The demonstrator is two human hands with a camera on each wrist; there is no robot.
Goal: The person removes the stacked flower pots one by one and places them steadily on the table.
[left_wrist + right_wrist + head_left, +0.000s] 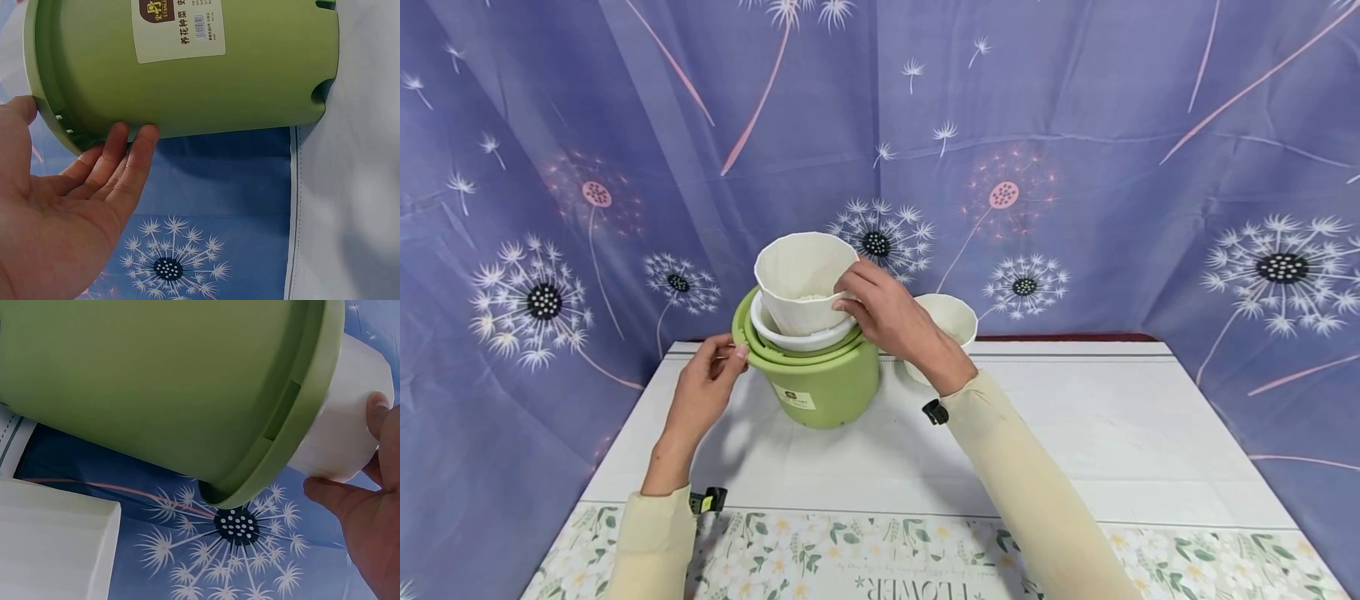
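Note:
A large green flower pot (pixel 831 390) stands upright on the table, a printed label (pixel 180 28) on its side. My left hand (pixel 703 387) holds its rim at the left, thumb at the lip and fingers against the wall below. Nested inside the green pot's mouth is a round white pot (pixel 797 342), mostly hidden. Within that sits a faceted white flower pot (pixel 792 317), rising above the other rims. The right hand (pixel 895 317) pinches its rim on the right, and in the right wrist view the thumb (pixel 377 412) presses its wall.
Another faceted white pot (pixel 951 317) stands to the right behind my right forearm, partly hidden by it. A white cloth with a floral front band (pixel 820 550) covers the table. Behind and at both sides hangs a blue-purple curtain (pixel 1075 192) with dandelion prints.

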